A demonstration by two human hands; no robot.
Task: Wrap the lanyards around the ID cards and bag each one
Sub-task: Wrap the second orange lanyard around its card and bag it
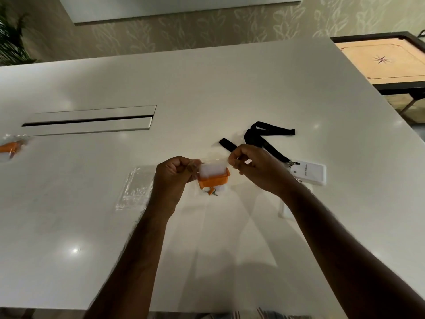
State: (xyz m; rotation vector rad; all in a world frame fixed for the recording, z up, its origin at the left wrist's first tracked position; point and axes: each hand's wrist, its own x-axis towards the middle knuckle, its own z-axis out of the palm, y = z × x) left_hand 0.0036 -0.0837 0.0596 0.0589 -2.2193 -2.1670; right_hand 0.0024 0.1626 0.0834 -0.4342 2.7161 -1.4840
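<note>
My left hand [174, 178] and my right hand [255, 168] pinch the two top corners of a clear bag [213, 165] held just above the white table [207, 88]. Inside the bag sits a white ID card with an orange lanyard [213, 180] wound around its lower part; a metal clip hangs below. To the right lies another white ID card [310, 172] with a loose black lanyard [264, 134] trailing behind my right hand. A bagged orange-lanyard card [11, 147] rests at the far left edge.
Several empty clear bags [135, 188] lie stacked left of my left hand. A cable slot with grey flaps [92, 120] is set into the table at the back left. A carrom board [386, 61] stands beyond the table's right corner.
</note>
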